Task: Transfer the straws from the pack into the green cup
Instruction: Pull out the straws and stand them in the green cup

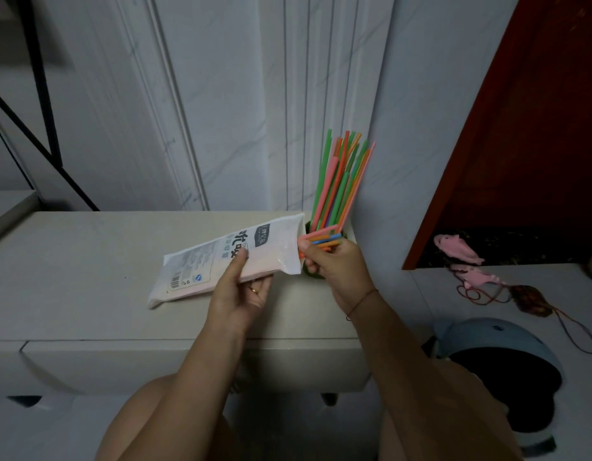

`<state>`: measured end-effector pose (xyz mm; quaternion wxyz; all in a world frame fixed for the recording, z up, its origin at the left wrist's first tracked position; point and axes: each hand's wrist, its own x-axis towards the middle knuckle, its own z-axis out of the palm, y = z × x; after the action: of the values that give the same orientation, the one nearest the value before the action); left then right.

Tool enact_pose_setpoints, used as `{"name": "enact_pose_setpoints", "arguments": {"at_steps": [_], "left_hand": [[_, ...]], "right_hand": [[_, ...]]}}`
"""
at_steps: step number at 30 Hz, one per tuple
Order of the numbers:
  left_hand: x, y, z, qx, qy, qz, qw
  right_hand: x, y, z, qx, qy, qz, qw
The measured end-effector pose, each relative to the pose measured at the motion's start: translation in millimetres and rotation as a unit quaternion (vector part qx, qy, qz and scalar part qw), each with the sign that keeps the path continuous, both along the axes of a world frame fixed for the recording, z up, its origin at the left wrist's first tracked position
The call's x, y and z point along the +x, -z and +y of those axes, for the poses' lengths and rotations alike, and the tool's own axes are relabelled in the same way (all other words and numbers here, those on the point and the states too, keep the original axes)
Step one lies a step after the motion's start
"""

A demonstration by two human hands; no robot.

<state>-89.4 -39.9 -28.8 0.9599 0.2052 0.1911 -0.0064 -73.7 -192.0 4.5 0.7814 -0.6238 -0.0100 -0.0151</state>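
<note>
I see the white pack (221, 264) lying slantwise over the pale table (88, 267), with its closed end toward the near left and its open end toward the far right, just beside the green cup (311, 273). The left hand (241, 294) grasps the pack around the middle, the thumb on the printed top side and the fingers curled below it; one of these fingers carries a ring. The right hand (331, 264) is at the mouth of the pack and pinches a small bundle of straws (321, 239), orange, pink and blue, whose ends point to the right across the top of the cup. I cannot tell if their other ends are out of the pack or not. The cup stands at the far right corner of the table, close to the wall, and the right hand and the pack hide most of it. Many straws (341, 181) already stand in the cup, green, pink and orange, leaning a little to the right and spreading at the top. A thin red cord (361, 301) goes around the right wrist. At the near right, beside the table, lies a light blue helmet (497, 337).
</note>
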Motion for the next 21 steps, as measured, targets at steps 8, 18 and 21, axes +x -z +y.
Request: {"name": "enact_pose_setpoints", "arguments": {"at_steps": [8,18,21], "left_hand": [[2.6,5.3,28.6,0.008,-0.072,0.037,0.997],[-3.1,3.8,-0.5,-0.009,-0.016,-0.009,1.000],[-3.5,2.9,-2.0,-0.002,-0.016,-0.008,1.000]], "right_hand": [[7.3,-8.3,-31.3,0.118,0.057,0.014,0.991],[1.2,0.9,-0.2,0.018,0.002,-0.003,1.000],[2.0,-0.6,2.3,-0.014,0.009,-0.015,1.000]]}}
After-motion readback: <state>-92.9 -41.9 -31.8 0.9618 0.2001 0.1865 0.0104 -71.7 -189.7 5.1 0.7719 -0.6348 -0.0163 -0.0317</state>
